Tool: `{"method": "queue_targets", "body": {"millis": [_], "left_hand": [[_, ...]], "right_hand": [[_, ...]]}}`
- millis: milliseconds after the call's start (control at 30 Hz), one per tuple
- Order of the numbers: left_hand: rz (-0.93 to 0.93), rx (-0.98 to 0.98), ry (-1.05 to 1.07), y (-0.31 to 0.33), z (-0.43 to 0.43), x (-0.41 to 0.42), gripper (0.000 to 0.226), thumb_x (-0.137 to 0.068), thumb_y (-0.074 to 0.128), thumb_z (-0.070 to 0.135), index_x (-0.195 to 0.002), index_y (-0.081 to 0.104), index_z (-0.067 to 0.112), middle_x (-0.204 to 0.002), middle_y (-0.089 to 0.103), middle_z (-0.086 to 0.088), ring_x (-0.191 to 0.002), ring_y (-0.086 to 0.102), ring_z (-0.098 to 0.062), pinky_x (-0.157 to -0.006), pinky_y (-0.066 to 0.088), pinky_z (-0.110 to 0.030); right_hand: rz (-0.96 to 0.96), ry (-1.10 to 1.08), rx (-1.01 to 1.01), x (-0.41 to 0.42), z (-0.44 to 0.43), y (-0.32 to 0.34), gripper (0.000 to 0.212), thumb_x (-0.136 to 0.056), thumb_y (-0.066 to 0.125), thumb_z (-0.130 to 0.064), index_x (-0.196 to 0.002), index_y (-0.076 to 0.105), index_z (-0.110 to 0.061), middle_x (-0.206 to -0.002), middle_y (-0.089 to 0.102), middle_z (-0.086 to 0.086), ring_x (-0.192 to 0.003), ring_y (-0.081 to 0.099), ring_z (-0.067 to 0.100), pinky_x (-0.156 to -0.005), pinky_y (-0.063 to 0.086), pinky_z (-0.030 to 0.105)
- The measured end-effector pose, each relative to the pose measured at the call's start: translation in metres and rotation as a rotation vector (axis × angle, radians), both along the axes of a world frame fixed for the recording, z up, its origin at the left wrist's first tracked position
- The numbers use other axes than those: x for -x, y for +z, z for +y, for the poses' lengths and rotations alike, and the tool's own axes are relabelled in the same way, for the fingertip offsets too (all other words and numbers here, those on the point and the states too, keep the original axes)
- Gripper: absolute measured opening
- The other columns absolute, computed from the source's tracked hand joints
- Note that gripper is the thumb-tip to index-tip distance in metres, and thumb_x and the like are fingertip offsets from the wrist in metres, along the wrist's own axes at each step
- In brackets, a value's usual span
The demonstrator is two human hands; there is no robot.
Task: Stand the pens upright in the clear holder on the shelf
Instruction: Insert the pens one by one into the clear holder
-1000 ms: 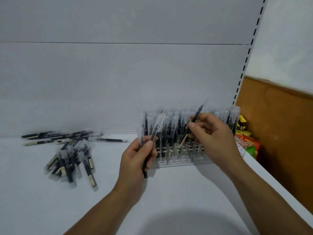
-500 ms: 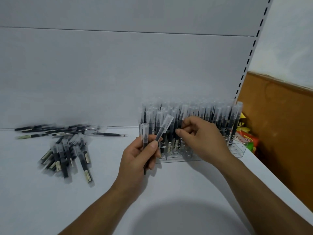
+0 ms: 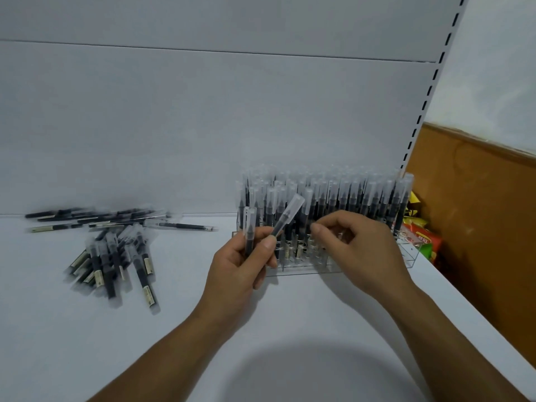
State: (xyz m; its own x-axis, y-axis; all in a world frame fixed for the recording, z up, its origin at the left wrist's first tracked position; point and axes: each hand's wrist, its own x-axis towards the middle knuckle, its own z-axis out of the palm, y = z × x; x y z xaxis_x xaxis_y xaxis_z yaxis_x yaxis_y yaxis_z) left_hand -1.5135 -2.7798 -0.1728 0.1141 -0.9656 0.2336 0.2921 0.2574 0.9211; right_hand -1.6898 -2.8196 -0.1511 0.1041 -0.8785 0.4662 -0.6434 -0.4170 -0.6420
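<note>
A clear holder [image 3: 407,258] stands on the white shelf [image 3: 290,329] at the right, packed with several upright black pens with clear caps [image 3: 348,195]. My left hand [image 3: 240,265] is in front of the holder's left end, holding two pens: one upright [image 3: 250,224] and one tilted to the right [image 3: 290,213]. My right hand [image 3: 356,250] hovers at the holder's front row, fingers loosely curled and nothing in them, its fingertips close to the tilted pen. A pile of loose pens [image 3: 116,256] lies on the shelf at the left.
More loose pens [image 3: 101,219] lie in a row along the back panel at the left. Coloured snack packets [image 3: 426,242] sit beyond the holder's right end, next to a brown wall [image 3: 478,213]. A slotted shelf upright [image 3: 429,91] rises behind the holder.
My right hand pushed the pen it held down into the holder, let it go, and moved left toward the pens in my left hand. My left hand kept its two pens.
</note>
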Motion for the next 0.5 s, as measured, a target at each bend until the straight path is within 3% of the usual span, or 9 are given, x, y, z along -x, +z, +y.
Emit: {"method": "queue_targets", "body": {"millis": [100, 167, 400, 500], "left_hand": [[-0.037, 0.008, -0.005, 0.000, 0.001, 0.002, 0.016, -0.089, 0.056, 0.007, -0.102, 0.065, 0.006, -0.059, 0.056, 0.000, -0.044, 0.046, 0.000, -0.045, 0.036, -0.009], [-0.117, 0.038, -0.018, 0.000, 0.003, 0.003, 0.017, -0.090, 0.056, 0.006, -0.104, 0.067, 0.006, -0.059, 0.060, 0.007, -0.048, 0.050, 0.001, -0.048, 0.038, -0.007], [-0.407, 0.085, 0.008, -0.005, 0.004, 0.007, 0.009, -0.089, 0.061, 0.020, -0.084, 0.068, 0.020, -0.055, 0.055, 0.008, -0.052, 0.049, 0.000, -0.053, 0.040, -0.010], [-0.462, 0.080, 0.042, -0.005, 0.004, 0.008, 0.023, -0.084, 0.060, 0.036, -0.073, 0.064, 0.017, -0.054, 0.053, 0.007, -0.052, 0.047, -0.003, -0.052, 0.037, -0.011]], "right_hand": [[-0.278, 0.242, -0.149, -0.007, 0.012, -0.003, 0.005, -0.086, 0.068, -0.030, -0.089, 0.072, -0.031, -0.073, 0.068, -0.014, -0.060, 0.055, -0.001, -0.056, 0.042, 0.012], [-0.349, 0.328, -0.187, -0.015, 0.017, -0.007, 0.008, -0.085, 0.068, -0.030, -0.091, 0.073, -0.029, -0.072, 0.066, -0.008, -0.058, 0.049, 0.002, -0.055, 0.041, 0.016], [-0.570, 0.369, -0.253, -0.021, 0.022, -0.006, 0.006, -0.088, 0.066, -0.011, -0.083, 0.068, -0.009, -0.058, 0.059, -0.012, -0.051, 0.047, 0.001, -0.050, 0.038, 0.012], [-0.674, 0.374, -0.271, -0.018, 0.023, -0.001, 0.006, -0.089, 0.064, -0.009, -0.083, 0.064, -0.006, -0.059, 0.059, -0.002, -0.049, 0.048, 0.007, -0.046, 0.039, 0.016]]}}
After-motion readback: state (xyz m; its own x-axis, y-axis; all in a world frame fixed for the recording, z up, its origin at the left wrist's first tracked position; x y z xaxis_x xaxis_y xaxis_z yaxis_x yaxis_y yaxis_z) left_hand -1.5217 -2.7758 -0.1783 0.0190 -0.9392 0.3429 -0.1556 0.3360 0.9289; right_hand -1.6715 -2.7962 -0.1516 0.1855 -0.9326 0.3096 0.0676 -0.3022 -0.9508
